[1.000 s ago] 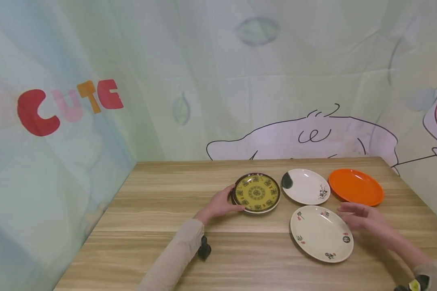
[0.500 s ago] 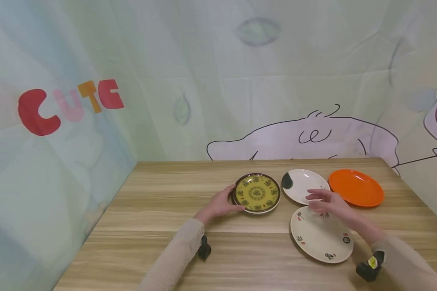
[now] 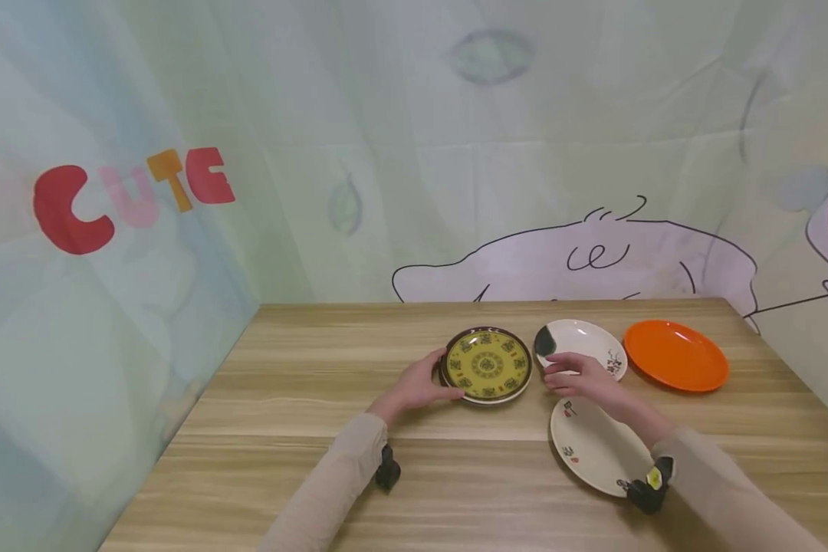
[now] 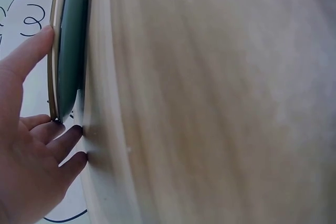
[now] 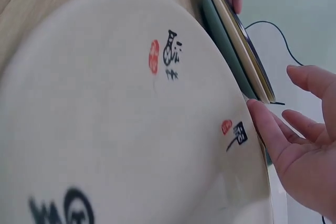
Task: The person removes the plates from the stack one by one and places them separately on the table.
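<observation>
One stack of plates (image 3: 486, 368), yellow on top, is sitting on the table (image 3: 303, 475). The left hand (image 3: 417, 383) is curling round its rim from eight to ten o'clock, with thumb and fingers lightly bent. At three o'clock the right hand (image 3: 586, 378) is hovering near it, fingers loosely bent, holding nothing. I'm thinking a one-sided pull could be tipping the stack and sending the top plate sliding. The white plate (image 3: 586, 334), toward two, could be getting bumped by careless fingers; the wrist camera (image 3: 648, 494) could be knocking the cream plate (image 3: 589, 452) at four. The orange plate (image 3: 676, 356) is lying farther out at three, safest of all.
</observation>
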The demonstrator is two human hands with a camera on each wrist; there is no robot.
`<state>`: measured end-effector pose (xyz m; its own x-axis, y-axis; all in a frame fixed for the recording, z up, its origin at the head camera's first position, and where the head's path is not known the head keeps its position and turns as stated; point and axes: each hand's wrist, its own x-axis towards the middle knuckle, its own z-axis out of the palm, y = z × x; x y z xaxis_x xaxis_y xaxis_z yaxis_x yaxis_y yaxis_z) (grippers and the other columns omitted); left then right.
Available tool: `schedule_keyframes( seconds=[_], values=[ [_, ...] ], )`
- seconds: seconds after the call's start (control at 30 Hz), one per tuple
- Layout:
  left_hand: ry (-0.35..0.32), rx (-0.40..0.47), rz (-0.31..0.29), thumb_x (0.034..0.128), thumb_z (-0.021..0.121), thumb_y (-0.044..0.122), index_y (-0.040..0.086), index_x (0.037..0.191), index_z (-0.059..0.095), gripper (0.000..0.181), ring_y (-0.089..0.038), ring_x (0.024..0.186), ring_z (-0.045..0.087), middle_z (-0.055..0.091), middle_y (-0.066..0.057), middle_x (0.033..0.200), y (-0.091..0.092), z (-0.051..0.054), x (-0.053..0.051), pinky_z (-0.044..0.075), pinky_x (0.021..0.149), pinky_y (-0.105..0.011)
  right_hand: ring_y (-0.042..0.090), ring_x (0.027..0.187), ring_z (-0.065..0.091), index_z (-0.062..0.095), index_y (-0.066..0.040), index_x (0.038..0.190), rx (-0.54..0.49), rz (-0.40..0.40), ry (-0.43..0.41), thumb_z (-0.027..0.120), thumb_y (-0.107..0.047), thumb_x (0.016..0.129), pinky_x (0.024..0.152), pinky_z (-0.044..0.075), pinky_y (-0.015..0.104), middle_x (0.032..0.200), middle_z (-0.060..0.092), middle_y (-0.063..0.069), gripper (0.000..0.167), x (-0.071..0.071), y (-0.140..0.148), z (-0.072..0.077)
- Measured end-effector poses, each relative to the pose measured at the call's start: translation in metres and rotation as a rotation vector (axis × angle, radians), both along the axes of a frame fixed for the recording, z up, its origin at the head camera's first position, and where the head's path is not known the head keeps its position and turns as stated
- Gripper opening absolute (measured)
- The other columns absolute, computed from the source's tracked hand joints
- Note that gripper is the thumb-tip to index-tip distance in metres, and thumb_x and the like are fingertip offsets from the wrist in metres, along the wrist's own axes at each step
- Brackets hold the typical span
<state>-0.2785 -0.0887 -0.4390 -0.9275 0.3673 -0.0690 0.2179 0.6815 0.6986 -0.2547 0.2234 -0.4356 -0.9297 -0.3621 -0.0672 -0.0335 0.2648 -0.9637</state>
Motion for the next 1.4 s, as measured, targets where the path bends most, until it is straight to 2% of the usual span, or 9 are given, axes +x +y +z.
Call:
schedule_keyframes(
  seconds=[0.1,0.33,0.47,0.6,0.83,1.13,1.4],
  values=[
    [-0.002,0.002,0.000,0.0704,0.075,0.040,0.006,0.141,0.029,0.091,-0.027,0.130,0.032,0.036,-0.014,0.142,0.000,0.000,0.000,0.026,0.107,-0.042,0.013,0.092,0.061,0.033,0.016,0.130,0.014,0.004,0.012,0.064,-0.008,0.084,0.079,0.053,0.030,0.119,0.049,0.032,0.060,-0.001,-0.007,-0.001],
    [0.006,0.010,0.001,0.0695,0.076,0.039,0.004,0.140,0.030,0.092,-0.029,0.129,0.033,0.037,-0.015,0.141,0.000,0.001,0.000,0.026,0.107,-0.043,0.037,0.110,0.051,0.032,0.011,0.133,0.061,-0.036,0.018,0.063,-0.012,0.084,0.081,0.052,0.031,0.125,0.044,0.031,0.063,-0.005,-0.020,-0.002],
    [0.003,0.004,0.003,0.0689,0.076,0.040,0.004,0.140,0.030,0.092,-0.029,0.129,0.033,0.037,-0.015,0.141,0.000,0.001,0.000,0.026,0.107,-0.043,0.041,0.116,0.044,0.028,0.011,0.135,0.064,-0.050,0.001,0.062,-0.012,0.085,0.082,0.052,0.029,0.133,0.036,0.032,0.065,-0.008,-0.027,-0.003],
    [0.004,-0.003,0.005,0.0682,0.077,0.040,0.005,0.140,0.030,0.093,-0.029,0.129,0.034,0.037,-0.015,0.140,0.000,0.000,-0.001,0.027,0.107,-0.042,0.037,0.115,0.046,0.023,0.011,0.137,0.065,-0.059,-0.019,0.062,-0.010,0.085,0.081,0.052,0.028,0.136,0.030,0.032,0.069,-0.010,-0.034,-0.003],
    [0.011,0.014,0.001,0.0665,0.078,0.039,0.004,0.140,0.030,0.095,-0.030,0.127,0.036,0.038,-0.017,0.139,0.001,0.002,-0.002,0.029,0.106,-0.044,0.025,0.098,0.058,0.022,0.008,0.139,0.074,-0.081,-0.031,0.059,-0.005,0.084,0.078,0.053,0.027,0.135,0.031,0.033,0.067,-0.014,-0.038,-0.005],
    [-0.042,0.075,0.033,0.0618,0.082,0.034,0.003,0.140,0.029,0.099,-0.028,0.123,0.042,0.042,-0.017,0.136,0.001,0.001,-0.008,0.031,0.105,-0.041,0.020,0.093,0.059,0.024,0.007,0.139,0.072,-0.085,-0.022,0.062,-0.004,0.082,0.075,0.053,0.025,0.135,0.031,0.033,0.069,-0.017,-0.041,-0.008],
    [-0.108,0.159,0.034,0.0637,0.082,0.027,0.001,0.139,0.030,0.095,-0.029,0.117,0.048,0.046,-0.019,0.131,0.001,0.000,-0.013,0.040,0.099,-0.039,0.018,0.092,0.058,0.025,0.008,0.138,0.078,-0.091,-0.040,0.062,-0.004,0.082,0.075,0.053,0.025,0.137,0.029,0.033,0.069,-0.017,-0.041,-0.008]
  ],
)
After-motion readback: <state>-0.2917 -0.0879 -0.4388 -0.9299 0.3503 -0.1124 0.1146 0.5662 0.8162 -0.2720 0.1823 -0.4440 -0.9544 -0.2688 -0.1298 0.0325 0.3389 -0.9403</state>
